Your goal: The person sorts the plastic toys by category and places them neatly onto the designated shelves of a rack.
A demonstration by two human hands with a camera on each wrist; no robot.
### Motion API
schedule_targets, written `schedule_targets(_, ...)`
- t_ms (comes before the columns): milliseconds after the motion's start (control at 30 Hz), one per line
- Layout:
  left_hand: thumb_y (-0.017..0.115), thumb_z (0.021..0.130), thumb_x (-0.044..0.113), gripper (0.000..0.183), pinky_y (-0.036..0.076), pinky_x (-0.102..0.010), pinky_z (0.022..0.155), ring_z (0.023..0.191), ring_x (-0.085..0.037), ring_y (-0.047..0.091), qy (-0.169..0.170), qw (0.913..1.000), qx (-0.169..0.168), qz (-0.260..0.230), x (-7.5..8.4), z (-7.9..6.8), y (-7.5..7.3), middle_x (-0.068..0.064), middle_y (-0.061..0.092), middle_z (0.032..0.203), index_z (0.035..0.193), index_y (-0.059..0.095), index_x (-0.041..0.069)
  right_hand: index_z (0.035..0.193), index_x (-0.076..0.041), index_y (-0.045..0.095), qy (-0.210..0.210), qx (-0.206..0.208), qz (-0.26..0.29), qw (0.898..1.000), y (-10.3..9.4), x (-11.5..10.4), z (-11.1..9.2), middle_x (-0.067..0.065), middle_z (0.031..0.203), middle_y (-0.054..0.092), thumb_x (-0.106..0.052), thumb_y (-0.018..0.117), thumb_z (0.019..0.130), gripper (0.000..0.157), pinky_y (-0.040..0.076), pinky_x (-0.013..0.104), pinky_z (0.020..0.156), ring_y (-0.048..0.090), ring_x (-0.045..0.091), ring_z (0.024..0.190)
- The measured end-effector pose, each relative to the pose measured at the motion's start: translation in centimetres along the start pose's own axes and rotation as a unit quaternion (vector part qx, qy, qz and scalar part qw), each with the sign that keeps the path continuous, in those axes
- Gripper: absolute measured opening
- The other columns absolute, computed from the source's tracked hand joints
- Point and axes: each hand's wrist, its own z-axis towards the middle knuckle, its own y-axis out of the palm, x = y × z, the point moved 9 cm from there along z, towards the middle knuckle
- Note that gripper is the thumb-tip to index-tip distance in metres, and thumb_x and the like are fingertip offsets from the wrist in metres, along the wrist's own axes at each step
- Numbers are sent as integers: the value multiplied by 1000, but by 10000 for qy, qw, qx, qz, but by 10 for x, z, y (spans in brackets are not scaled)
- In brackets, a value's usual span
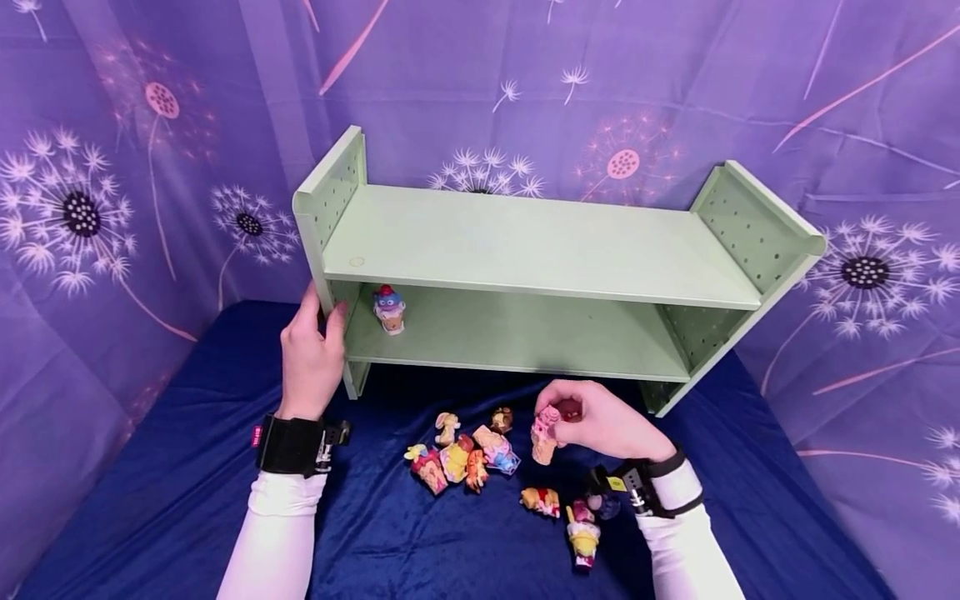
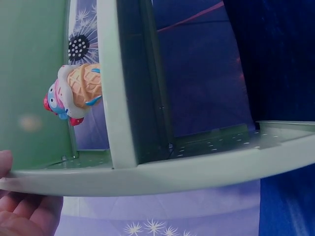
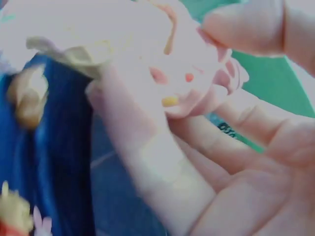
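Observation:
My left hand (image 1: 311, 358) grips the left side panel of a light green two-tier shelf (image 1: 525, 242), thumb on the inner side. In the left wrist view its fingertips (image 2: 44, 211) lie under the panel's edge. On the lower tier, near that hand, stands a blue-headed ice cream cone figurine (image 1: 389, 310) with a red top. Below the shelf's front, my right hand (image 1: 600, 421) holds a pink ice cream cone figurine (image 1: 543, 446) between thumb and fingers, above the cloth. A dark red rounded piece (image 1: 570, 409) shows behind it; whether it belongs to the figurine I cannot tell.
Several small figurines (image 1: 456, 460) lie bunched on the dark blue cloth (image 1: 375, 550) between my arms. A yellow and red figurine (image 1: 541, 502) and a yellow-topped figurine (image 1: 583, 542) lie nearer the right wrist. A purple dandelion-print curtain (image 1: 465, 75) hangs behind the shelf.

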Motion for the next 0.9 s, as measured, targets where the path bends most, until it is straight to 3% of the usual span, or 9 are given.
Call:
schedule_targets(100,58,101,14,43,44,-46,92,113,-27,58,4,10000,18,16,0,0,-1,-7,59,129,143,51,18,110,-9,62,-243,-29,703,9972,-3,-7,-1,4,95,64,5,61,86,28,53,35,68,63,21,79)
schedule_targets(333,57,101,15,45,44,-47,92,113,-28,59,-58,9999,-47,89,-1,-2,0,-10,58,128,145,49,18,117,-6,62,-788,218,970,9919,-15,-32,5,7,110,64,9,59,84,36,51,30,69,62,21,86)
schedule_targets(600,58,101,15,45,43,-45,93,112,-30,59,-156,9997,-69,169,0,-1,-3,-11,59,127,144,49,17,104,-10,64,-1304,294,269,9907,-27,-78,50,2,111,61,10,60,81,30,51,36,82,61,20,95)
schedule_targets(733,57,101,15,44,43,-45,93,112,-31,59,-204,9995,-139,186,1,-1,-1,-12,58,127,144,49,16,96,-11,63,-1417,207,-117,9896,-23,-93,81,0,101,63,7,64,83,23,50,34,79,60,16,88)
schedule_targets(900,57,101,15,44,43,-45,92,111,-32,59,-208,9995,-146,168,1,-2,0,-12,59,127,145,48,16,90,-13,60,-1290,118,-651,9894,-10,-95,119,-5,85,60,-1,67,86,14,46,29,73,55,10,78)
